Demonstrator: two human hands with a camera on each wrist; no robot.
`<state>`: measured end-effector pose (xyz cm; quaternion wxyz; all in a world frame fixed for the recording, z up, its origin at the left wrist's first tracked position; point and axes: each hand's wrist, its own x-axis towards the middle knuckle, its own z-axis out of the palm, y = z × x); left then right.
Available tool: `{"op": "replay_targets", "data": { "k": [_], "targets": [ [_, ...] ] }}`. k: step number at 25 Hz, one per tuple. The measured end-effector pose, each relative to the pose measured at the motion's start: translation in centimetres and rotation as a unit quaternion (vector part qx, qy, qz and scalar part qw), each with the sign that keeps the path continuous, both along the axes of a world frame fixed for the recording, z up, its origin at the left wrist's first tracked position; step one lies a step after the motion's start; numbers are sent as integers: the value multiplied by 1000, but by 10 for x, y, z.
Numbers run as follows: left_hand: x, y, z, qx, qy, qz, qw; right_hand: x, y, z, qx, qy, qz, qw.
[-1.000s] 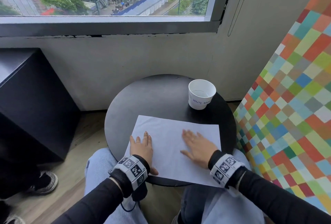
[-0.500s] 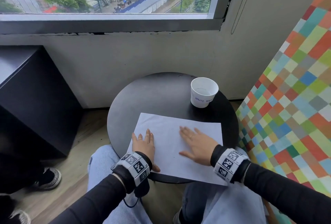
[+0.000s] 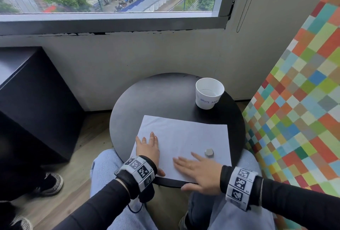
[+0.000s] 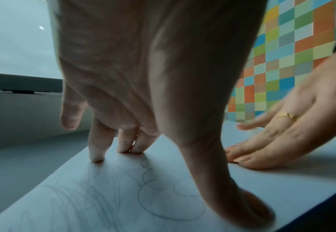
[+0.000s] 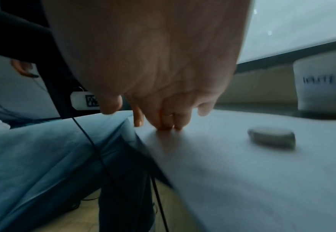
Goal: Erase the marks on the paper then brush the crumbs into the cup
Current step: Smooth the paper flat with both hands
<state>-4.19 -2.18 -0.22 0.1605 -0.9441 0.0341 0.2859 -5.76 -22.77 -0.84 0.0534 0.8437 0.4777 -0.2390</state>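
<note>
Right hand (image 3: pixel 200 171): flat, fingers straight, grasping nothing, at the paper's near edge, likely to sweep crumbs.
Left hand (image 3: pixel 148 149): flat, fingers straight, pinning the paper (image 3: pixel 184 137), probably against sliding; faint pencil marks (image 4: pixel 123 196) remain beneath it.
Eraser (image 3: pixel 209 152): loose on the paper, beside the right fingers.
Table (image 3: pixel 156 97): round; the paper overhangs its near rim.
Cup (image 3: pixel 208 93): upright, beyond the paper; bare tabletop between.

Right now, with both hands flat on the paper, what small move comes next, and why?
Probably move the right hand to the eraser lying free just beyond its fingers and pick it up. Pencil marks remain on the paper by the left hand, which already pins the sheet.
</note>
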Motion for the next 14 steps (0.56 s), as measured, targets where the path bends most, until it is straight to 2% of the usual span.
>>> {"op": "replay_targets", "data": {
  "k": [2, 4, 5, 8, 9, 10, 12, 13, 14],
  "targets": [
    [0, 1, 1, -2, 3, 0, 1000, 27, -10, 3, -41, -33, -107, 993],
    [0, 1, 1, -5, 7, -1, 1000, 58, -22, 10, -76, -75, -227, 968],
    [-1, 0, 1, -4, 7, -1, 1000, 62, -22, 12, -64, -71, -241, 966],
    [0, 1, 1, -5, 5, -2, 1000, 37, -7, 9, -58, 8, -158, 986],
    [1, 1, 1, -7, 5, -1, 1000, 33, -6, 9, -65, 22, -158, 985],
    [1, 1, 1, -7, 5, -1, 1000, 40, -10, 8, -65, 14, -194, 979],
    [0, 1, 2, -9, 7, -1, 1000, 67, -22, 13, -84, -20, -324, 942],
    [-1, 1, 2, -8, 9, -2, 1000, 75, -25, 17, -87, -32, -356, 930],
    [-1, 1, 2, -5, 9, -3, 1000, 77, -25, 17, -72, -37, -350, 933]
  ]
}}
